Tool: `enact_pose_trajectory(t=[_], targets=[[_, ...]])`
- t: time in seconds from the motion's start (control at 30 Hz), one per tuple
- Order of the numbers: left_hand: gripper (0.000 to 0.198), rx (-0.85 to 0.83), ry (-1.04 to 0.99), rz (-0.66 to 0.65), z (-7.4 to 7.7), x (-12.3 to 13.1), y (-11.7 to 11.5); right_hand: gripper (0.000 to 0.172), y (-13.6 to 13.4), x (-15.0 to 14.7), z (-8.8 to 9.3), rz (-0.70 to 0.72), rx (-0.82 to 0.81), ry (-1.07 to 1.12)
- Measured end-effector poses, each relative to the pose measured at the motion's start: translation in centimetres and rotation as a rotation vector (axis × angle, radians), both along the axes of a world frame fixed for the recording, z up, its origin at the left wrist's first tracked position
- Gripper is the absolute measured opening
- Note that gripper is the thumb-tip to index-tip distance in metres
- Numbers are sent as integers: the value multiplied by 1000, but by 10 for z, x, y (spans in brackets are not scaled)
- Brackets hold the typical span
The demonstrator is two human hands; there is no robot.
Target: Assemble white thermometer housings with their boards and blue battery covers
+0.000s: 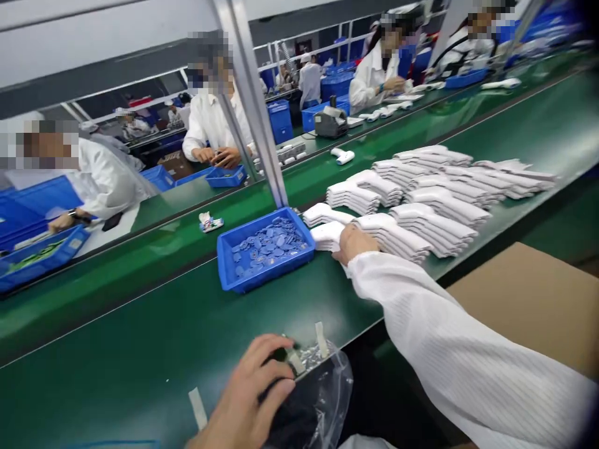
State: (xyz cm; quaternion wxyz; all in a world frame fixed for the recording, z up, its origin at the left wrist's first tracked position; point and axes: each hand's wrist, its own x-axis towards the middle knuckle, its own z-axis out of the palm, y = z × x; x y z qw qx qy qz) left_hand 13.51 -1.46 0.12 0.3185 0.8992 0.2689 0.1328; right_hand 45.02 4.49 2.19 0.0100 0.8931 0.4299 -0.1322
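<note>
Working the green bench point(140, 324) here, and honestly the trick with a spot like this is keeping your two hands on separate jobs and not rushing either one. My left hand point(243, 393) is curled half shut around the mouth of a clear plastic bag point(322, 393), fingers wrapped over the top, with small silvery metal bits point(309, 358) showing in the opening; I can't tell how firmly it's gripping, but I'd pinch that mouth snug so nothing spills. My right hand point(353, 243) is out flat and pretty much open, resting palm down on the nearest of the white folded pieces point(327, 237), not clearly gripping anything. Those sit in neat overlapping stacks of white moulded pieces point(421, 199) on the bench, and a light, flat touch seems best so the rows stay squared. Just left of them is a shallow blue plastic tray point(251, 224) full of round blue-grey discs point(269, 246), with a little white packet point(210, 222) lying beyond it. My white striped sleeve point(444, 337) runs across the right side, over a flat brown cardboard sheet point(528, 299), and co-workers in white coats point(210, 125) are busy across the line.
</note>
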Motion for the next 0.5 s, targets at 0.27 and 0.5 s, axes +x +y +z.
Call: enact_pose_trajectory(t=[0.27,0.5], targets=[[33,330,347,597,41,-55,213,77,-13,-2,-7,66,56,-80],[46,432,538,398,4,26,389,70,-26,2,-27,132,198,-193]])
